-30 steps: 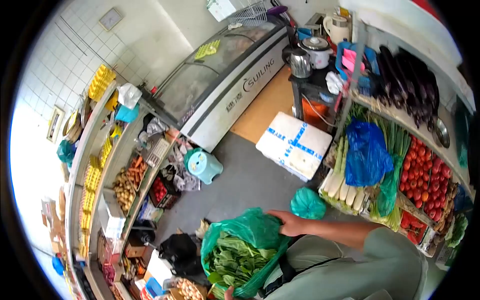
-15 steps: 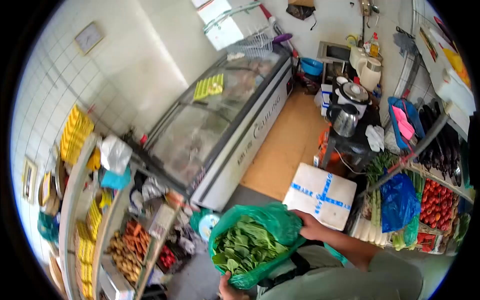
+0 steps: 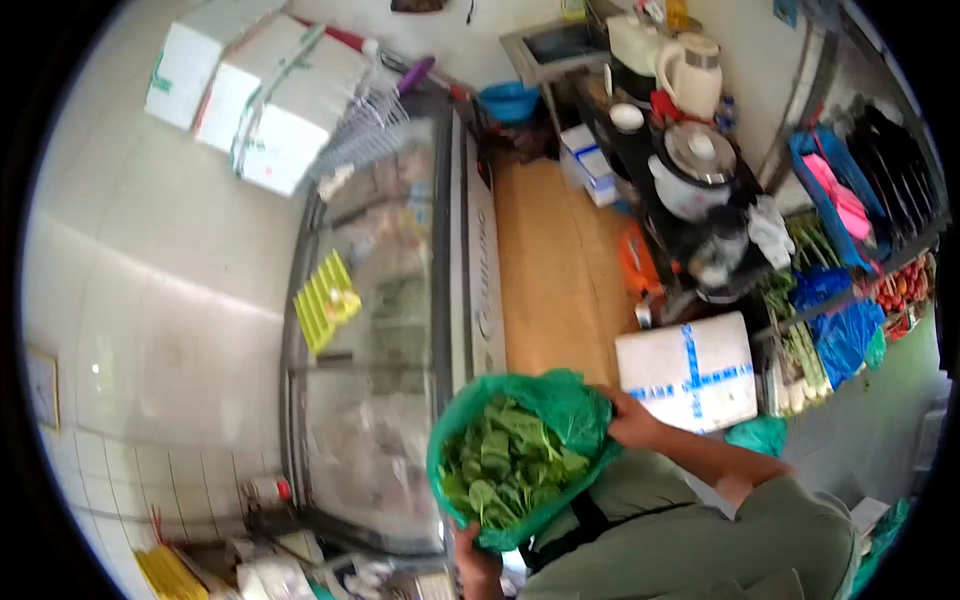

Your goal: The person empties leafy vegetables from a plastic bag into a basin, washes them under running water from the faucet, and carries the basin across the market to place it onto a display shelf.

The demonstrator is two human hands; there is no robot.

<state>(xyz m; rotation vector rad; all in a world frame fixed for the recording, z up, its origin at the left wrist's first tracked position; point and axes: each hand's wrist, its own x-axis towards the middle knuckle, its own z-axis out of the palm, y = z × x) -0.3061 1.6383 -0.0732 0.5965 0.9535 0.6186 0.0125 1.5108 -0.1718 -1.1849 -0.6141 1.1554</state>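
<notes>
A green plastic bag (image 3: 575,420), open at the top and full of loose green leaves (image 3: 510,460), is held in front of my body. My right hand (image 3: 632,418) grips its bunched edge on the right. At the lower left rim, my left hand (image 3: 474,556) is closed on the bag, its thumb over the edge and its other fingers hidden. The leaves show through the mouth of the bag between my two hands.
A glass-topped freezer (image 3: 370,420) carrying a yellow tray (image 3: 325,300) runs along the left. A taped white foam box (image 3: 690,375) lies right of the brown floor strip (image 3: 550,260). Beyond are a rice cooker (image 3: 690,180), a blue basin (image 3: 508,102) and vegetable shelves.
The view has swung so that the freezer and brown floor strip lie straight ahead, while the left shelves have mostly left view. Both hands still hold the bag.
</notes>
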